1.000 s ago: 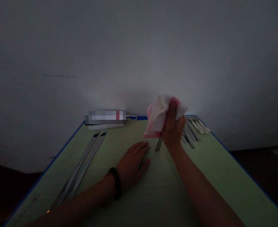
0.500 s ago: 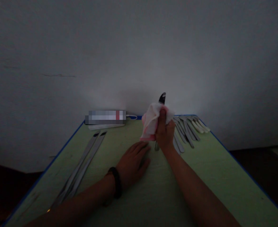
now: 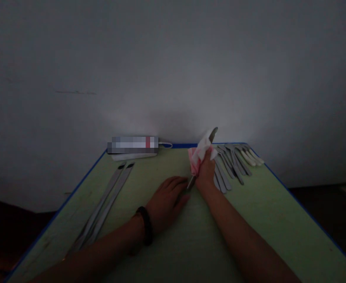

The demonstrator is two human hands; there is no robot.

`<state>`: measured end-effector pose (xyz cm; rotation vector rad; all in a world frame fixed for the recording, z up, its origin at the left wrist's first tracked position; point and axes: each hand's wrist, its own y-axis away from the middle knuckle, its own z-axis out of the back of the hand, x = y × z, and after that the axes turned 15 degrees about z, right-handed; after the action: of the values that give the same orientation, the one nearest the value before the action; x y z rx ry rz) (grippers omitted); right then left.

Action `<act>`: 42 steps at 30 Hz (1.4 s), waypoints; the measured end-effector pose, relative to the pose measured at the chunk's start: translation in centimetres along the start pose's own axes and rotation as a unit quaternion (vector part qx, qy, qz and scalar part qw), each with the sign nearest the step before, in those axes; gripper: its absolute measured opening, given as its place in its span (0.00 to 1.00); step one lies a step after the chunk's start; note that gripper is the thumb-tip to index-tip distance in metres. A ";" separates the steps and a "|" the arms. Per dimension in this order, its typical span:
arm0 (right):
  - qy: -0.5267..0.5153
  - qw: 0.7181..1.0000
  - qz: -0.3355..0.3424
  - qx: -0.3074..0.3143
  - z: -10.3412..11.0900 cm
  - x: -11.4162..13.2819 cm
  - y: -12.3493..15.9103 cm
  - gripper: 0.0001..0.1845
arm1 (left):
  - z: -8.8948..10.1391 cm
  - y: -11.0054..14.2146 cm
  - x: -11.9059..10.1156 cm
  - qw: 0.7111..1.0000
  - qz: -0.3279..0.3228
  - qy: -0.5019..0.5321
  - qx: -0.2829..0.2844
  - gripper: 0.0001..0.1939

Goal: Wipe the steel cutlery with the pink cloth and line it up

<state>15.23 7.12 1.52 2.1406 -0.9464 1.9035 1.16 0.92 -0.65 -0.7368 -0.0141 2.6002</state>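
Note:
A pink-and-white cloth [image 3: 200, 153] is wrapped around a table knife [image 3: 213, 135], its blade tip sticking out above and its handle end below. My right hand [image 3: 205, 171] is closed on the cloth and knife, holding them tilted over the far part of the table. Just left of the handle end, my left hand [image 3: 168, 200] rests low at the tabletop, fingers stretched and thumb apart; whether it touches the handle I cannot tell. A black band circles the left wrist.
Two long knives [image 3: 114, 196] lie on the left of the green, blue-edged table [image 3: 264, 220]. Several forks and spoons [image 3: 234, 165] and white-handled pieces [image 3: 248, 157] lie at the right. A blurred box [image 3: 133, 145] with a white cable stands at the back by the wall [image 3: 173, 70].
The cloth and knife have tipped over to the right and dropped slightly, so the handle end now points toward my left hand. The left hand has barely moved.

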 end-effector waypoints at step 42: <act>-0.147 0.957 -0.098 0.231 -1.5 -2.4 3.2 0.22 | 1.4 -0.8 -0.7 0.938 0.223 0.265 -0.005 0.23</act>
<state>12.26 6.15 -1.38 2.7151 -0.3105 1.8822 1.30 1.49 1.05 -1.5792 0.3389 2.7074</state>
